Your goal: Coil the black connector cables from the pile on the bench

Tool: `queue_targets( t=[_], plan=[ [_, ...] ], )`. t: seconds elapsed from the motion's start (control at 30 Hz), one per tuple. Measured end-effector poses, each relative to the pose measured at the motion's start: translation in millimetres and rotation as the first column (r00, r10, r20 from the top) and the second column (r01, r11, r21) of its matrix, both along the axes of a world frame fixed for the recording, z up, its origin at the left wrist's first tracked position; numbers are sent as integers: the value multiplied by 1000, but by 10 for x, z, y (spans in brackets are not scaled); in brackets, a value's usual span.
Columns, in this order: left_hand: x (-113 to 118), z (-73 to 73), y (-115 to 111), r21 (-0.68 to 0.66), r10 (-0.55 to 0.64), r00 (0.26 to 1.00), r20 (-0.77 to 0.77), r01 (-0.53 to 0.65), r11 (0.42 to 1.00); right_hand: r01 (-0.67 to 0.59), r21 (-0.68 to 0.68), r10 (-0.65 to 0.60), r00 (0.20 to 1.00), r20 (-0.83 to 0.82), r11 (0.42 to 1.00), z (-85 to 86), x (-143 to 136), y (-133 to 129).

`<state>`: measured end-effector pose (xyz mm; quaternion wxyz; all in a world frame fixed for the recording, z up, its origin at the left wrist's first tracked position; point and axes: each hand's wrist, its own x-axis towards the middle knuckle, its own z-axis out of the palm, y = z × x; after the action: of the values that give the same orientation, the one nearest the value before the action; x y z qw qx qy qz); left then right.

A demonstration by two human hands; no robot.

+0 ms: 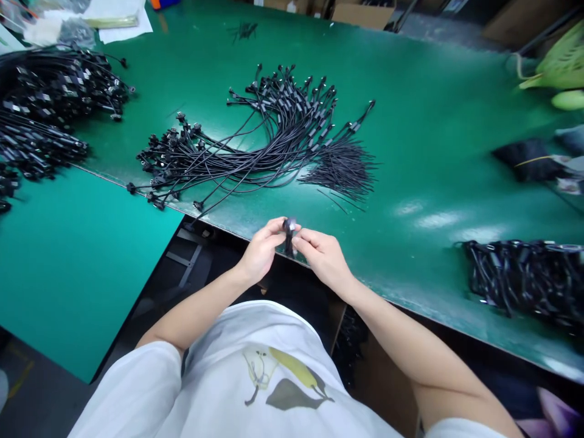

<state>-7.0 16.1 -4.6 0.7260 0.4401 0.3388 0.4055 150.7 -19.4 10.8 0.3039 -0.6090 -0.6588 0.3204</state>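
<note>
Between my hands, at the near edge of the green table, is a small folded black cable [289, 228], blurred and seen nearly end-on. My left hand [263, 250] pinches it from the left with thumb and fingers. From the other side, the closed thumb and fingers of my right hand [323, 254] grip it too. Just beyond lies a curved spread of loose black cables [255, 159] with connectors at both ends. A pile of short thin black ties [342, 170] rests at its right side.
Heaped black cables [64, 91] lie at the far left. Bundled cables [524, 277] sit at the right, with a black pouch-like item [527, 159] and a green basket [561, 61] behind. A few more ties [245, 30] lie toward the back. A lower teal surface [77, 261] adjoins on the left.
</note>
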Motion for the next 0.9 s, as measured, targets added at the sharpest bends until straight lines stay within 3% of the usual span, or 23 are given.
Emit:
queue_targets(
  t=[0.1,0.17,0.23,0.3,0.37,0.4,0.43,0.5,0.57,0.67,0.73,0.83,0.9],
  plan=[
    [-115,48,-36,277,-169,955,-245,236,931,73,-141,-102,973,-208,987,-15,59,-19],
    [-116,19,-57,278,-261,890,-374,376,884,85,-62,-94,983,-157,994,18,90,-66],
    [-66,-33,-41,149,-289,885,-365,362,920,-15,78,18,999,-35,997,61,76,-143],
    [-15,-50,9,-15,-246,938,-243,250,968,-179,161,164,981,105,971,79,35,-224],
    [-12,1,61,-78,-168,980,-104,160,984,-275,144,248,951,183,950,61,18,-268],
    [-31,45,75,-44,-168,984,-65,165,985,-276,115,252,950,185,954,43,31,-270],
    [-58,91,77,23,-211,976,-60,213,977,-248,87,232,959,164,965,25,59,-258],
    [-111,150,41,163,-383,914,-130,401,901,-143,54,138,986,96,988,-2,142,-208],
    [-129,129,-26,175,-484,853,-197,516,839,-53,75,48,996,72,996,-8,214,-158],
    [-90,-2,-100,-21,-411,904,-116,411,911,-67,166,41,987,153,984,6,232,-147],
    [-62,-62,-108,-120,-365,927,-92,353,928,-128,211,81,973,215,969,16,197,-179],
    [-53,-34,-98,-26,-396,884,-248,403,915,-191,298,85,939,335,935,33,139,-232],
    [-51,27,-105,67,-379,855,-353,427,902,-191,399,-25,878,477,897,48,110,-250]
  ],
)
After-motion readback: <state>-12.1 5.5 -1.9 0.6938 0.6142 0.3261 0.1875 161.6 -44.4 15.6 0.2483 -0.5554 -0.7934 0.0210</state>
